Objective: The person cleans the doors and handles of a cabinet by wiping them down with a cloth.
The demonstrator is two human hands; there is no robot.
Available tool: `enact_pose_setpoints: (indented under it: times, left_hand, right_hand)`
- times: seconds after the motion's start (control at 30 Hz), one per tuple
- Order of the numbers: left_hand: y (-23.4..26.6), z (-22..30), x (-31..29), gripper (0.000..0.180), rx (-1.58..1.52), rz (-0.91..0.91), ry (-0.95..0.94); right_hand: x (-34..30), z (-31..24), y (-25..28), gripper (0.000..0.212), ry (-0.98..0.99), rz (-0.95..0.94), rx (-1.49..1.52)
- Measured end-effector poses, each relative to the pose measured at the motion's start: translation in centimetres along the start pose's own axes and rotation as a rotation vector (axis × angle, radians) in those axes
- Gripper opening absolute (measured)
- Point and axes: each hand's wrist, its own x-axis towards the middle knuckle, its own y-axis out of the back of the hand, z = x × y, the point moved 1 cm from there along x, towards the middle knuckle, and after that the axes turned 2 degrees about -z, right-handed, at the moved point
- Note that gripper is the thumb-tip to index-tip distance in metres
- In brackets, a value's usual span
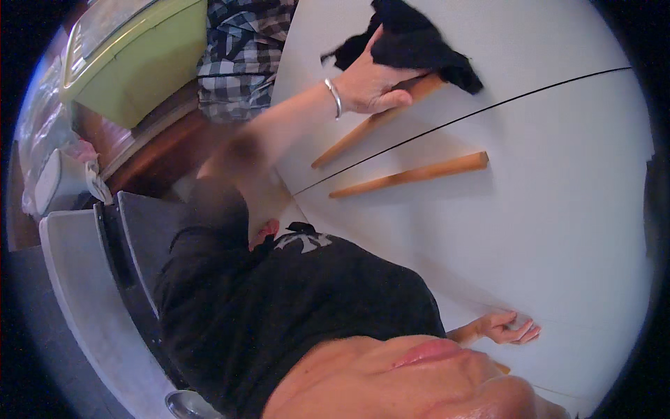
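Note:
My left hand, with a silver bangle at the wrist, holds a crumpled black cloth above the white tabletop. One finger stretches up along the cloth and the thumb sticks out to the side; the cloth hides the other fingers. Under this hand and cloth lies a tapered wooden stick, its far end partly covered. A second tapered wooden stick rests nearer to me on the table. At the lower right, my right hand lies on the tabletop, fingers loosely curled and apart, with nothing in it.
The white table has a dark seam running across it. A black-and-white checked cloth lies by its left edge, beside a yellow-green bin. Grey chairs stand at the left, with a metal bowl-like thing below.

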Motion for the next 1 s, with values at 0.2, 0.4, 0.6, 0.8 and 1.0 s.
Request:
enact_pose_setpoints:
  times: [0.2,0.4,0.6,0.8,1.0]
  left_hand:
    - [-4.6,0.9,-9.8,0.054,-0.11,-0.051,0.276]
    - [-3.8,1.8,-12.3,0.065,-0.077,-0.172,0.435]
    - [-0.7,0.2,0.3,0.07,-0.069,0.049,0.022]
    - [-0.4,0.8,2.8,0.076,-0.012,0.264,-0.089]
    - [-9.3,-2.3,-15.8,0.06,-0.166,0.209,0.629]
  right_hand:
    - [-0.1,-0.1,-0.7,0.032,-0.058,0.039,0.029]
    - [0.6,-0.4,-0.6,0.032,-0.007,0.027,-0.043]
    - [0.3,0.0,-0.5,0.032,0.058,0.064,-0.05]
    - [0.4,0.2,-0.5,0.034,0.083,0.031,-0.063]
    - [0.4,-0.7,-0.7,0.033,0.005,0.02,-0.1]
